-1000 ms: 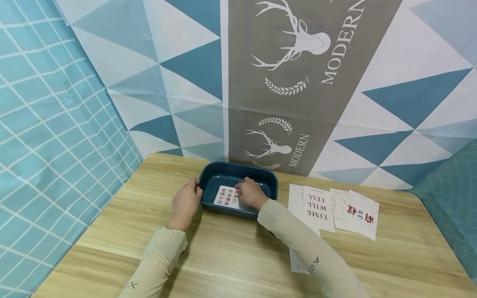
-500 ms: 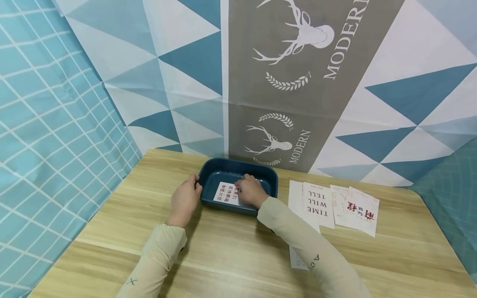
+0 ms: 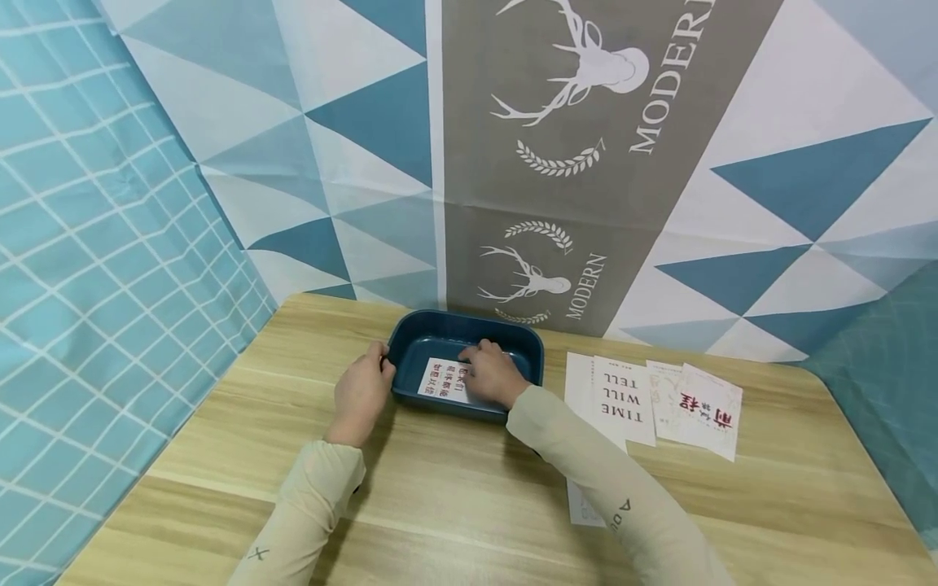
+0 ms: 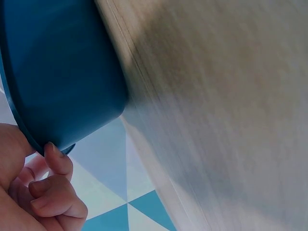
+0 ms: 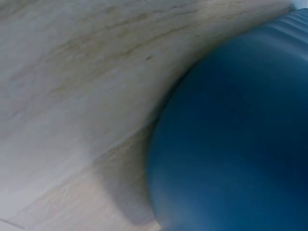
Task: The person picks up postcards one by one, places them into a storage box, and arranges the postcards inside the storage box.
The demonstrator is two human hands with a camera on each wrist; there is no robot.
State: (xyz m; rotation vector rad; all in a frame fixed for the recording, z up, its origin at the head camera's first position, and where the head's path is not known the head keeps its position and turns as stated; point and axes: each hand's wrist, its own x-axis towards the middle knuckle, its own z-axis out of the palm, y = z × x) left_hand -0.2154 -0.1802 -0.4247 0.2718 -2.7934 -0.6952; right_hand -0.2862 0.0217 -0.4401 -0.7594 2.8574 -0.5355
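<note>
Left side first: my left hand (image 3: pixel 361 395) pinches the left end of the blue rounded rectangular dish (image 3: pixel 476 322), thumb over the lip and fingers curled beneath, beside a small tab (image 4: pixel 70 148) visible from the left wrist; I judge this hold is for steadying, since it keeps the light-looking dish from sliding while the other hand works inside. Dish sits flat on the wood-grain table (image 3: pixel 440 509), near its rear edge, just in front of the patterned wall hanging (image 3: pixel 506 195). Inside, towards the front wall, lies the white card with red characters (image 3: pixel 444 380), its right part hidden under my right hand (image 3: pixel 493 374). That hand reaches over the front right of the rim, forefinger extended near the card's far edge, remaining fingers bent; whether they grip the card or merely touch it, I cannot tell, as the right wrist view shows only the outer wall. Right of the dish, within easy reach of that hand: a plain white sheet (image 3: pixel 580 382), overlapped by the TIME WILL TELL card (image 3: pixel 623 400), upside down to me; then a cream card (image 3: pixel 668 411) partly under a slanted red-lettered card (image 3: pixel 711 413). The overlap, apparently a loose spread, leaves most printing exposed. One pale sheet end (image 3: pixel 584 506) emerges below my right sleeve (image 3: pixel 623 480).
</note>
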